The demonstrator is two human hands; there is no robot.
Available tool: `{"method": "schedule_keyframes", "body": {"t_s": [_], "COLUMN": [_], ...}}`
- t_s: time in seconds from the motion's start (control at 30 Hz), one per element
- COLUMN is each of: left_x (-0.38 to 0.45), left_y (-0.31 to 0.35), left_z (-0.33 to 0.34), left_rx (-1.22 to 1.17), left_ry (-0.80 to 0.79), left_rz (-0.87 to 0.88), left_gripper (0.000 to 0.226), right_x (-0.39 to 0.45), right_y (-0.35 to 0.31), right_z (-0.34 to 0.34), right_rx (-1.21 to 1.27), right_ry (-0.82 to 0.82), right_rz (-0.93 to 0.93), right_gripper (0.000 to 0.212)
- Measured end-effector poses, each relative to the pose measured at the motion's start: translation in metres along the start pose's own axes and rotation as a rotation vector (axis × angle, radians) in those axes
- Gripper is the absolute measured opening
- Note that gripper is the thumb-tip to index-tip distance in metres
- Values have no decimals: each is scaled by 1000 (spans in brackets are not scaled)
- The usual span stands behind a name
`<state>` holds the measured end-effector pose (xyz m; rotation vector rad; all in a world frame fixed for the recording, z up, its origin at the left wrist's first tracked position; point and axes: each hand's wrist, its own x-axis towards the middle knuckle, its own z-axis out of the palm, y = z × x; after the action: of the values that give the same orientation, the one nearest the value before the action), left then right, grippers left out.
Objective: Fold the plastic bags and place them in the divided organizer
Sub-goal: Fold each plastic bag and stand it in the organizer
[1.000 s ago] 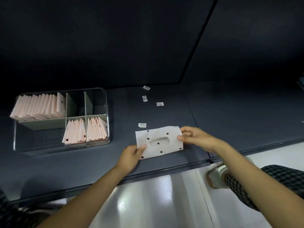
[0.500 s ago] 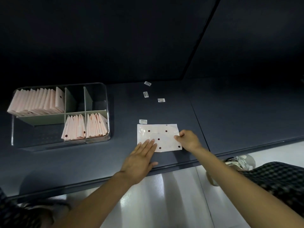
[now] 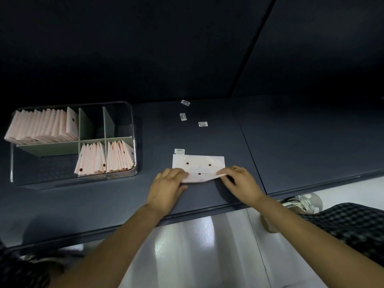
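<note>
Half a second ago our left hand (image 3: 168, 187) lay flat on the plastic bag (image 3: 198, 166); now both it and our right hand (image 3: 239, 180) pinch the bag's near edge in curled fingers and lift it off the tabletop (image 3: 291, 146), right of the divided organizer (image 3: 133, 121). We judge the next fold is beginning; stowing comes afterwards.

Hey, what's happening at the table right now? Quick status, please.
Both hands, left and right, lifting the near edge of the bag. Fold unfinished. Organizer part full, path clear.
</note>
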<state>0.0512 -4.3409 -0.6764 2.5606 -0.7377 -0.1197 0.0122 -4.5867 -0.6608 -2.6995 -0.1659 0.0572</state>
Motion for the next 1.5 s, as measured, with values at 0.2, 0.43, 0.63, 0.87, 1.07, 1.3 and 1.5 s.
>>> {"method": "schedule_keyframes", "body": {"t_s": [0.2, 0.43, 0.63, 0.87, 1.07, 1.3, 1.5], "left_x": [31, 37, 14, -4, -18, -36, -46], "left_y": [-11, 12, 32, 19, 10, 0, -9], "left_z": [-12, -9, 14, 13, 8, 6, 4], "left_rx": [-276, -31, 95, 156, -76, -233, -197], "left_ry": [40, 212, -75, 162, 190, 91, 41], "left_rz": [-350, -165, 117, 252, 101, 123, 184], "left_gripper": [15, 38, 56, 42, 36, 30, 37], "right_x": [26, 50, 35, 0, -8, -6, 2], "right_y": [-6, -10, -31, -73, -42, -47, -54], "right_z": [-4, -2, -7, -5, -2, 25, 33], "right_rx": [491, 399, 676, 1188, 240, 3, -237], "right_ry": [-56, -70, -83, -302, -28, -216, 196], "right_rz": [511, 779, 1017, 1197, 363, -207, -511], "right_gripper": [22, 41, 29, 13, 40, 71, 25]}}
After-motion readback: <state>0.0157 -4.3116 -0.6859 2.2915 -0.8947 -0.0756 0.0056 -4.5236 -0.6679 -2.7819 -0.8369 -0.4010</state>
